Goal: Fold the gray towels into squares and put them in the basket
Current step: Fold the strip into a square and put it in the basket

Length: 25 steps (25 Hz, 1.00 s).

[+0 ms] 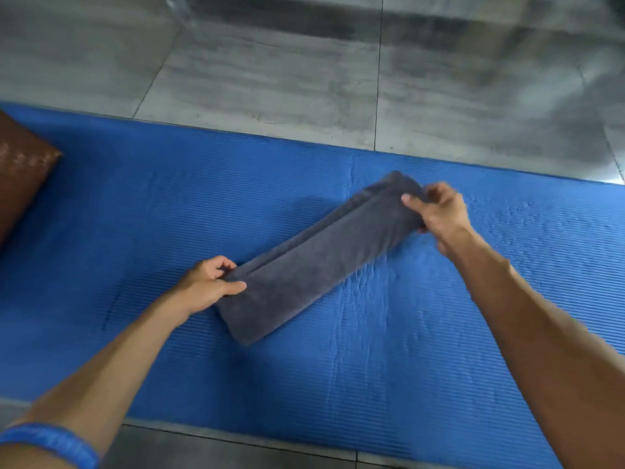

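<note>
A gray towel (318, 262), folded into a long narrow strip, lies diagonally on the blue mat (135, 214), running from lower left to upper right. My left hand (206, 286) pinches the strip's near left end between thumb and fingers. My right hand (439, 211) grips the far right end, which is lifted a little off the mat. A brown woven basket (23, 170) shows partly at the left edge of the view, on the mat.
The blue ribbed mat crosses the view over a grey tiled floor (304, 72). Bare mat lies between the towel and the basket and to the towel's right. A blue band (54, 441) sits on my left arm.
</note>
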Tool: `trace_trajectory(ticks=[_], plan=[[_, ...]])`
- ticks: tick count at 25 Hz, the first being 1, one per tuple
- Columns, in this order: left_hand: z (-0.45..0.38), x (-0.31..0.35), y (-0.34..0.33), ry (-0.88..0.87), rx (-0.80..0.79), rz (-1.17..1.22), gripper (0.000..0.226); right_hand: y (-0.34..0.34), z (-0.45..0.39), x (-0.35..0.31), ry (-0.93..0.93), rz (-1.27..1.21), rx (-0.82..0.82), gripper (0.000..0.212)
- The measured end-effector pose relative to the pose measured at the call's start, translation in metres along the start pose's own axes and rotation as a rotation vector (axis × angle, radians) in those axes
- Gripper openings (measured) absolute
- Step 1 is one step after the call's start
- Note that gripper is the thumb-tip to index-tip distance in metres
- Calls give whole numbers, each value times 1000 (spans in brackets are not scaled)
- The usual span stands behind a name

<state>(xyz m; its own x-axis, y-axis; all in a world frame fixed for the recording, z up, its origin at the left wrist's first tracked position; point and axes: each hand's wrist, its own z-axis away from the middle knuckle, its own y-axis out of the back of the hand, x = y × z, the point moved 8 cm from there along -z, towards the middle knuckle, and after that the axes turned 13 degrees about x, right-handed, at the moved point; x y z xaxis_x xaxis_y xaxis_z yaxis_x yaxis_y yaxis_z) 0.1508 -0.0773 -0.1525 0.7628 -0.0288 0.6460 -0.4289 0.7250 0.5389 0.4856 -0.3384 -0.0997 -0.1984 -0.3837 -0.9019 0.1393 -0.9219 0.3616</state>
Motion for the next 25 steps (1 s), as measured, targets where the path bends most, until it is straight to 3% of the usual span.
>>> trace_trajectory(ticks=[3,5,8,11,14,18,20,22,23,25], plan=[[22,2,-32,0,-149,219,44,1,-23,-40,74,-100,179,54],[31,1,-47,-63,-88,207,42,-5,2,-27,83,28,180,63],[38,1,-52,-192,48,102,38,-27,79,30,202,220,-56,51],[41,6,-56,-267,29,5,36,-41,159,77,513,415,-253,59],[55,13,-69,-232,-175,11,51,-50,220,105,827,631,-369,82],[84,3,-93,30,-475,156,65,-36,240,110,936,728,-363,103],[96,-3,-99,181,-643,302,65,-27,247,108,1057,731,-363,97],[108,-8,-98,222,-776,283,60,-23,259,113,1167,684,-393,81],[109,-12,-98,206,-787,218,53,-22,264,115,1176,636,-411,73],[96,-16,-89,-16,-577,-46,45,-22,265,116,1087,510,-429,59]])
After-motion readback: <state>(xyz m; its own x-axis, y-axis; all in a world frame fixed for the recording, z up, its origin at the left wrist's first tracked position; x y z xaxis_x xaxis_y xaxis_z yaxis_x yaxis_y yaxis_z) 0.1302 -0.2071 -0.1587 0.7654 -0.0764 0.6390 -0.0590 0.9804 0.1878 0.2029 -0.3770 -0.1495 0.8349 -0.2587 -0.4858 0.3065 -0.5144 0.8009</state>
